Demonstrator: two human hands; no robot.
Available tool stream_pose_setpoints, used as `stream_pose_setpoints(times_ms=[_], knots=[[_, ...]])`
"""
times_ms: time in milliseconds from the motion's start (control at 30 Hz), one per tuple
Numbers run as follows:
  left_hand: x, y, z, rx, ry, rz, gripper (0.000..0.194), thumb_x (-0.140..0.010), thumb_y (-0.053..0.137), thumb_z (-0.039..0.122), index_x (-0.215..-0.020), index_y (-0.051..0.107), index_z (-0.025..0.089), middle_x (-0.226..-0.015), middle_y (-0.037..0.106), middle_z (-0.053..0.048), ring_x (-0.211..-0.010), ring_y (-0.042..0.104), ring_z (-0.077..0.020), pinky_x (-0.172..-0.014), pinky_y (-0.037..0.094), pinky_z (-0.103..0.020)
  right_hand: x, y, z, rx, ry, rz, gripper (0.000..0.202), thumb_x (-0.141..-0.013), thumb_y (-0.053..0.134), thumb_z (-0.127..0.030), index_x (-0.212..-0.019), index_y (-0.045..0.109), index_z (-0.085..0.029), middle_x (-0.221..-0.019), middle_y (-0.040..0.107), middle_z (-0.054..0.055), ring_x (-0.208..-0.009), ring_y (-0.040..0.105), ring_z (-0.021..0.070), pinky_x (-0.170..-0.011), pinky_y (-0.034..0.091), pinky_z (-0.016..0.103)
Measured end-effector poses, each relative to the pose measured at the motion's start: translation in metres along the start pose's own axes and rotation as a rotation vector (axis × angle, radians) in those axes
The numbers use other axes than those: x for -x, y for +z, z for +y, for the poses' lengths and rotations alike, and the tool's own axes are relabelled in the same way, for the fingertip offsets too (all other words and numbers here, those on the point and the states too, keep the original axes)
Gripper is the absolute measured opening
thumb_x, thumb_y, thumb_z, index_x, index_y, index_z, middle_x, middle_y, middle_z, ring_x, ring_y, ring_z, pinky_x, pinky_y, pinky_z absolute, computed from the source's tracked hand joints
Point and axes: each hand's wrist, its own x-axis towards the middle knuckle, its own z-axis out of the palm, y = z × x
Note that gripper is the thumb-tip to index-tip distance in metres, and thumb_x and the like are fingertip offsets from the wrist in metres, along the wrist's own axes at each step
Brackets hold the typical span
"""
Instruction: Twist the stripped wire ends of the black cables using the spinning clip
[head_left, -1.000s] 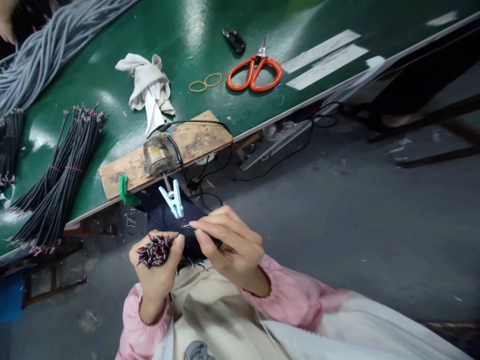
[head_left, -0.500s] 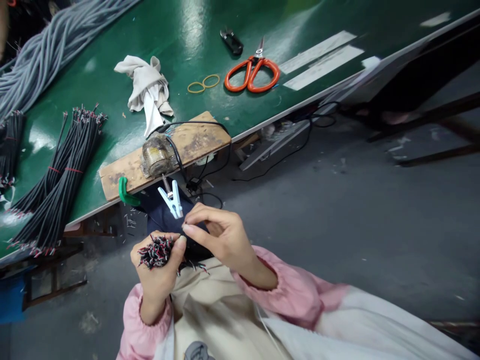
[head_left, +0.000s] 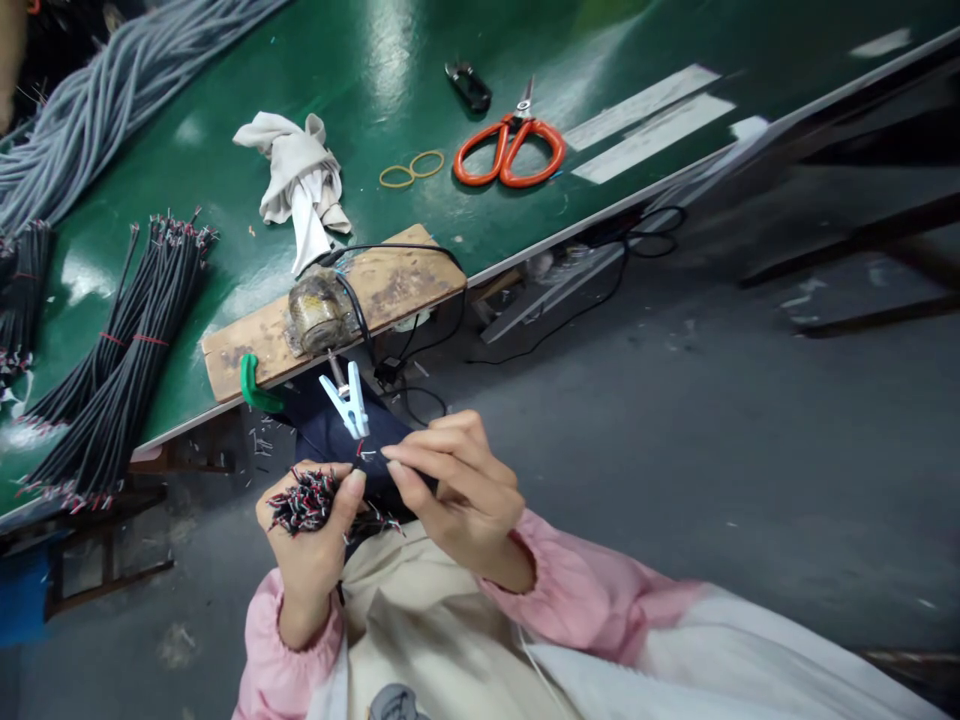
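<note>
My left hand (head_left: 311, 545) is wrapped round a bundle of thin black cables (head_left: 304, 500), whose cut ends show red, white and black wires. Between its thumb and forefinger, one cable end with a red and a white wire (head_left: 364, 452) stands apart from the rest. That end lies just below a light blue clothes peg (head_left: 347, 400) on the metal shaft of a small motor (head_left: 315, 312). To the right, my right hand (head_left: 457, 490) has thumb and forefinger in a pinch close to the white wire; anything between those fingertips is too small to make out.
The motor is on a wooden board (head_left: 405, 275) at the table edge, beside a green clamp (head_left: 255, 385). On the green table (head_left: 360, 120) lie tied cable bundles (head_left: 142, 350), a cloth (head_left: 292, 175), rubber bands (head_left: 411, 170), orange-handled scissors (head_left: 510, 150) and a black cutter (head_left: 469, 88).
My right hand has moved slightly right, away from the peg, with its fingers more bent. A red and a white wire now show at the cable end in my left hand.
</note>
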Motion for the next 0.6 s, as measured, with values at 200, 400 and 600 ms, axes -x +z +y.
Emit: stream_pose_setpoints(times_ms=[200,400,600], knots=[[0.000,0.002,0.004,-0.031,0.003,-0.009,0.008,-0.072,0.079,0.025,-0.065,0.075,0.021,-0.060,0.073,0.001,-0.050,0.065,-0.0150,-0.050,0.056,-0.025,0.000,0.005,-0.007,-0.149,0.119,-0.076,0.026,-0.087,0.065,-0.015,-0.107,0.077,-0.025,-0.091,0.077,0.007,-0.083,0.067,0.0223,-0.073,0.057,0.040],[0.001,0.001,0.001,-0.015,0.024,-0.061,0.007,-0.071,0.081,0.023,-0.067,0.076,0.021,-0.063,0.074,0.001,-0.055,0.068,-0.0162,-0.055,0.057,-0.026,-0.009,0.003,-0.013,-0.403,0.427,-0.127,0.013,-0.086,0.066,-0.010,-0.085,0.073,-0.021,-0.074,0.074,0.004,-0.068,0.070,0.0173,-0.062,0.058,0.030],[-0.008,-0.007,0.005,0.065,-0.013,-0.206,0.009,-0.072,0.079,0.022,-0.064,0.077,0.022,-0.057,0.070,0.001,-0.049,0.062,-0.0136,-0.048,0.049,-0.024,-0.010,-0.001,-0.009,-0.393,0.334,-0.224,0.010,-0.092,0.059,-0.012,-0.088,0.064,-0.021,-0.078,0.070,0.004,-0.072,0.067,0.0164,-0.064,0.056,0.029]])
